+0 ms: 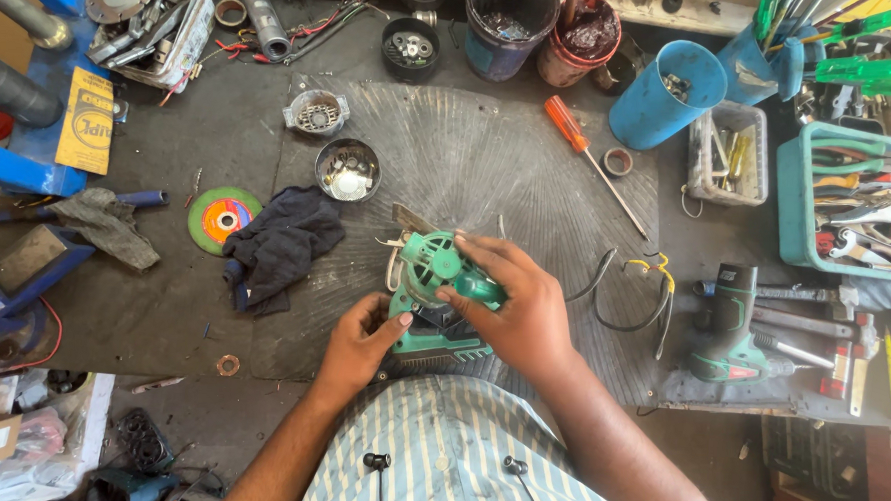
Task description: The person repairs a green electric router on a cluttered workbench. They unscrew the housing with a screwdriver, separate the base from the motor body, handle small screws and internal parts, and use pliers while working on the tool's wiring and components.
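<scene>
**Both hands on the green tool housing at the bench edge**

I see a green plastic power-tool housing with a round vented end (434,285) lying on the dark ribbed rubber mat (490,152), at the near edge of the bench, just in front of my striped shirt. My right hand (518,304) lies over the top of the housing, fingers curled and closed around its right side. My left hand (361,342) grips the lower left corner, thumb pressed against the green shell.

Just left of the housing lies a crumpled dark blue cloth (281,243), and beside that a green grinding disc with a red centre (223,218). Beyond the cloth sits a small round metal bowl of screws and washers (348,169). An orange-handled screwdriver with a long shaft (595,162) lies farther back on the mat, right of centre. Well to the right, a green and black cordless drill (728,328) rests on its side, near a teal plastic crate of pliers and spanners (790,195).
</scene>
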The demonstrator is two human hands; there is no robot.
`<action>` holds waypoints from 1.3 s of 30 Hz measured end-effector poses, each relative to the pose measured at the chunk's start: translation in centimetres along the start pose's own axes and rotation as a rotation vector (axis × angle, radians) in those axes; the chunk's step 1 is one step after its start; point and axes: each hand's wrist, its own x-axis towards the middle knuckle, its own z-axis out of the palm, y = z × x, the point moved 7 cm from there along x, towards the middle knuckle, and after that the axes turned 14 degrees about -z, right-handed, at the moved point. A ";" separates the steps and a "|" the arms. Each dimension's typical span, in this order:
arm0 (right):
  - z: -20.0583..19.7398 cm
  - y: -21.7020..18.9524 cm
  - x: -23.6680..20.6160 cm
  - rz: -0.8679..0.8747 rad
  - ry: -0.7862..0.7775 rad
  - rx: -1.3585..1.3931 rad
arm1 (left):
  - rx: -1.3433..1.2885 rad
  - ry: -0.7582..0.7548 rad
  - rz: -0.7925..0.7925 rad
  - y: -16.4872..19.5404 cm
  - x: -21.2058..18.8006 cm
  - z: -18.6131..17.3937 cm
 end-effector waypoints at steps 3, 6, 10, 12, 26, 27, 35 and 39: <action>0.0 -1.1 -1.0 -0.051 0.034 -0.106 | 0.064 0.095 -0.007 1.7 -1.4 0.2; 0.0 -2.9 -2.4 -0.316 0.075 -0.051 | 0.228 0.300 0.027 4.0 -3.8 0.1; -0.6 -2.1 -4.7 -0.350 0.154 -0.050 | 0.438 0.389 0.265 8.0 -5.8 0.9; -1.1 -1.2 -5.9 -0.311 0.197 -0.083 | 0.511 0.414 0.462 9.7 -6.6 1.4; -3.6 5.6 -13.3 0.139 0.308 -0.141 | 0.727 0.579 0.441 10.1 -5.6 2.1; -3.5 5.8 -13.6 0.150 0.300 -0.143 | 0.752 0.590 0.398 10.0 -5.4 2.0; -1.0 7.7 -14.6 0.247 0.140 -0.087 | 0.918 0.518 0.719 11.8 -5.1 2.3; -0.8 9.5 -14.7 0.371 0.020 -0.176 | 0.792 0.462 0.731 11.5 -5.0 1.8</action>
